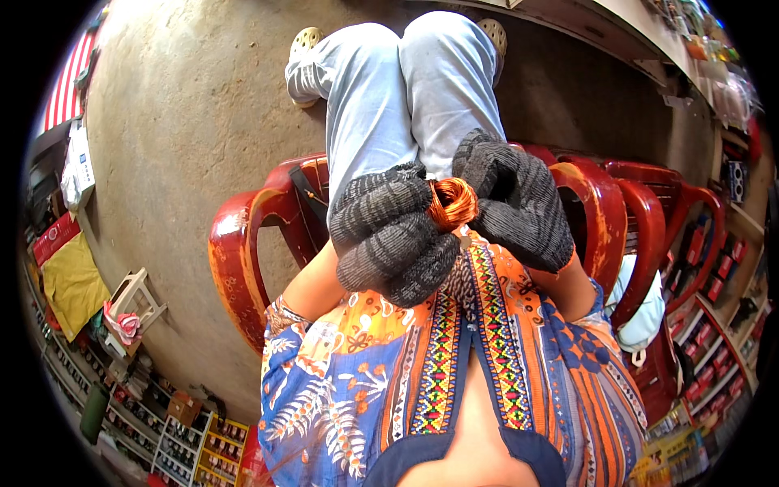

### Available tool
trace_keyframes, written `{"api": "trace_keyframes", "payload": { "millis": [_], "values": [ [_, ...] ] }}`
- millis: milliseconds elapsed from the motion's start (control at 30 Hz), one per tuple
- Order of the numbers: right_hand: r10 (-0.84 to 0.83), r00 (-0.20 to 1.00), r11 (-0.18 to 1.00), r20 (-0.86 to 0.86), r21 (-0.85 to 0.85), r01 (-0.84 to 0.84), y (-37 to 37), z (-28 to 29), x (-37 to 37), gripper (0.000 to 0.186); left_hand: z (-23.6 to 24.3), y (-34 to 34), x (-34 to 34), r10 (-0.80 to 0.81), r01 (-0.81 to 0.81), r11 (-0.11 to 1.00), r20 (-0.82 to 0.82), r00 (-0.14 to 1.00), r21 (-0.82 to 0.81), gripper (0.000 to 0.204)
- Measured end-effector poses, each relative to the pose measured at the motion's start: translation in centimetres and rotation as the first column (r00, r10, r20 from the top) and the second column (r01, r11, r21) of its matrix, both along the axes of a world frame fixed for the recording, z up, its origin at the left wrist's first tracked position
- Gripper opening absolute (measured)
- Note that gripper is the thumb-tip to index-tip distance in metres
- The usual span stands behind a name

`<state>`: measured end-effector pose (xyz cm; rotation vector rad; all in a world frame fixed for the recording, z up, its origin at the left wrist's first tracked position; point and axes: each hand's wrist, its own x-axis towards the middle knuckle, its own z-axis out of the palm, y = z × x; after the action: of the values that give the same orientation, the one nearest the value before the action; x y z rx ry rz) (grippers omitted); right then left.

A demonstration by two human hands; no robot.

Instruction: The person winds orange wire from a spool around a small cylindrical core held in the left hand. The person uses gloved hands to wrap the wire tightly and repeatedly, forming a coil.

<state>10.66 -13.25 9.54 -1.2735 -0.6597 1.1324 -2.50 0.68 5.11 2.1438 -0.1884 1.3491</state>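
Both my hands wear dark grey knitted work gloves and meet above my lap. A small coil of copper wire sits between them, its loops bundled into a ring. My left hand is closed around the coil's left side, fingers curled with their backs showing. At the coil's right edge is my right hand, its fingers bent in and thumb and fingertips drawn together. Whether it pinches a wire end or the coil itself is hidden by the glove.
I sit on a red plastic armchair, with more red chairs to the right. A pale bag lies on one. A small white stool stands left on the concrete floor. Shelves of small goods line the lower left.
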Motion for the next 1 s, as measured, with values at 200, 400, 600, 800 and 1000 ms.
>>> {"api": "trace_keyframes", "payload": {
  "millis": [200, 400, 600, 800, 1000],
  "values": [
    [-0.018, 0.998, 0.973, 0.062, 0.230, 0.003, 0.3, 0.4, 0.0, 0.014, 0.2, 0.2, -0.3, -0.007, 0.007, 1.000, -0.003, 1.000, 0.022, 0.035],
    [-0.062, 0.998, 0.969, 0.002, 0.240, 0.060, 0.3, 0.5, -0.8, 0.018, 0.2, 0.3, -0.5, -0.011, 0.011, 1.000, -0.010, 1.000, 0.027, 0.038],
    [-0.015, 1.000, 0.951, 0.002, 0.310, 0.014, 0.5, 0.0, -0.7, 0.018, 0.3, 0.5, -0.5, -0.006, 0.007, 1.000, -0.016, 1.000, 0.023, 0.041],
    [-0.090, 0.990, 0.983, 0.104, 0.168, 0.072, 0.1, 0.7, -1.0, 0.018, 0.3, 0.4, 0.3, 0.021, -0.021, 1.000, -0.042, 0.999, -0.006, 0.044],
    [-0.251, 0.968, 0.966, -0.012, 0.061, 0.252, 0.1, -1.3, -1.9, 0.014, 1.6, 0.1, 1.3, 0.058, -0.099, 0.982, -0.238, 0.969, -0.162, 0.047]
  ]
}}
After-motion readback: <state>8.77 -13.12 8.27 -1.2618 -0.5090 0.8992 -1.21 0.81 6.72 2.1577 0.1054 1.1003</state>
